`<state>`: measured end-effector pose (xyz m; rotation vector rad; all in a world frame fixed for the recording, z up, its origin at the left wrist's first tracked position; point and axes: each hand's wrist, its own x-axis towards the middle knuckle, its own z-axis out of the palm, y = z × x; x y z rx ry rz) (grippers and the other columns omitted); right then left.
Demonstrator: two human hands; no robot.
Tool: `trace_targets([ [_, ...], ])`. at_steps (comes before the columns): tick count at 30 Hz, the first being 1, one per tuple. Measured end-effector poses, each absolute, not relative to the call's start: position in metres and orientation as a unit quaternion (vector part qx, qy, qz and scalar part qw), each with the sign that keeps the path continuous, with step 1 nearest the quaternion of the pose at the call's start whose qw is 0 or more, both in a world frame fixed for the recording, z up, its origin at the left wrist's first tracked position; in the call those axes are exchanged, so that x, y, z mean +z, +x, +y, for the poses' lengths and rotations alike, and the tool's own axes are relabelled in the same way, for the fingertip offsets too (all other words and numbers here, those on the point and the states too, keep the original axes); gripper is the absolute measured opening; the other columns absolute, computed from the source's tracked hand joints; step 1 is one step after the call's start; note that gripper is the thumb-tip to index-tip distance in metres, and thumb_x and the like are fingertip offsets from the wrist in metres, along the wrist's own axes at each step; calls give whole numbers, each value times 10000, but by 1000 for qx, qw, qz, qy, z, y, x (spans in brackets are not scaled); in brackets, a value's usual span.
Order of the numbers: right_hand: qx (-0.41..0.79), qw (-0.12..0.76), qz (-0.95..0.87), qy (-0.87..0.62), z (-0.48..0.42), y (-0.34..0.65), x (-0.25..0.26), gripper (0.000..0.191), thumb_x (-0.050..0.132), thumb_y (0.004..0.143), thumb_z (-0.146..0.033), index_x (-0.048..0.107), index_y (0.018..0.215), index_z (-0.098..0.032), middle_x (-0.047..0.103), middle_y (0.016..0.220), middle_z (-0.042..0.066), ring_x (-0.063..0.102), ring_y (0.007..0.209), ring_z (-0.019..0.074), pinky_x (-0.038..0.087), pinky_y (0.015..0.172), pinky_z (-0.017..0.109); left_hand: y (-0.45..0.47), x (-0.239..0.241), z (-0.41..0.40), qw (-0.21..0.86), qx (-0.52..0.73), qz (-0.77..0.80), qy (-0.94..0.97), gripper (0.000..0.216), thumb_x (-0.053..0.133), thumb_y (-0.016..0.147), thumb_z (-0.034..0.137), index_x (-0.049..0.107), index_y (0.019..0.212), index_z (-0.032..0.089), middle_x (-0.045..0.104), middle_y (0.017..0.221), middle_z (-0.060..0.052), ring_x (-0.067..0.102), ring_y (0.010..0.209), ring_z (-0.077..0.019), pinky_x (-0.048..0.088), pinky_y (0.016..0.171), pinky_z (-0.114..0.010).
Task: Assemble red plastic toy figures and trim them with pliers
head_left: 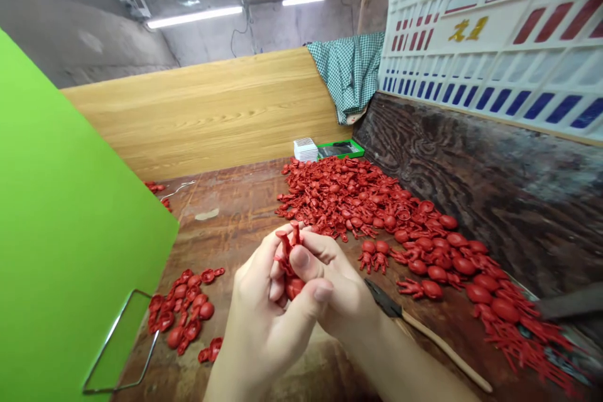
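A small red plastic figure [294, 287] is held between both hands above the middle of the wooden table [245, 204], its legs pointing up and its rounded head low. My left hand [264, 308] wraps around it from the left, thumb lying across the front. From the right, my right hand [339, 282] presses its thumb on the figure's body. Fingers behind the figure are partly hidden. Pliers [389, 301] with tan handles lie beside my right forearm. Two similar figures [374, 254] lie face to the table just beyond the pliers.
A large heap of red figures [348, 191] spreads along the right side. Red hollow parts [188, 301] lie at left, near a green panel [70, 220] with a wire handle [125, 345]. Behind are white cards [305, 149], a green tray [351, 149] and a white crate [490, 44].
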<state>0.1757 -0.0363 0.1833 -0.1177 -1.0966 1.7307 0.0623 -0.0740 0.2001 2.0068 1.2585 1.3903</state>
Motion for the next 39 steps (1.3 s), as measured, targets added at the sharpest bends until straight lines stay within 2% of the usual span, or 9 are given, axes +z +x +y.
trace_targets([
  [6,562,645,-505,-113,-26,187,185,316,733,1008,-554,780,978,-243,671,946,40,654,849,171,579,834,316,59,200,-76,147,487,483,713,747,771,987,439,473,1655,286,638,1600,-112,698,1380,-297,604,1128,-379],
  [11,480,631,-594,-133,-21,207,192,381,586,1082,-586,807,1218,-307,656,1362,88,600,1328,256,542,1094,389,64,210,-79,280,523,476,649,365,778,981,415,818,1300,242,847,1246,-89,847,1026,-264,695,920,-319],
  [14,454,607,-634,-152,-22,212,194,524,438,1119,-636,813,1235,-289,701,1358,87,604,1360,261,495,1170,413,65,214,-76,408,552,457,566,361,864,907,423,850,1223,250,872,1129,-80,840,816,-204,713,756,-273],
  [18,442,599,-643,-180,-27,210,199,657,310,1137,-662,823,1175,-252,747,1320,87,597,1409,264,454,1219,421,65,216,-72,536,546,378,521,310,910,868,379,864,1154,269,866,1114,-73,826,865,-194,718,762,-285],
  [22,293,615,-679,-275,-43,232,212,528,392,1149,-585,798,1181,-249,740,1278,93,638,1315,252,493,1147,412,67,218,-80,595,553,330,480,269,968,797,326,859,1021,226,854,954,-63,813,830,-198,715,745,-291],
  [27,58,626,-559,-541,-73,323,175,403,558,1090,-570,724,1014,-210,721,862,48,672,768,205,533,707,314,73,223,-87,669,544,270,428,350,964,759,291,854,1077,192,842,912,-69,808,709,-215,704,648,-304],
  [31,46,366,-637,-676,-111,385,92,395,563,1061,-538,743,994,-193,744,873,96,677,792,260,541,776,385,81,227,-92,730,485,240,419,295,918,784,293,847,1027,141,825,894,-91,792,676,-229,702,592,-337],
  [34,54,336,-637,-692,-134,392,39,366,578,1027,-478,773,963,-176,750,958,175,677,959,349,543,889,476,89,228,-114,771,437,218,410,225,856,871,315,826,1021,151,803,940,-85,779,693,-214,695,573,-332],
  [39,100,326,-645,-684,-128,371,0,228,590,1008,-324,762,920,-204,723,976,144,654,966,311,528,937,451,95,192,-164,826,417,195,325,222,754,943,365,774,1072,185,741,927,-50,713,644,-172,633,479,-289],
])
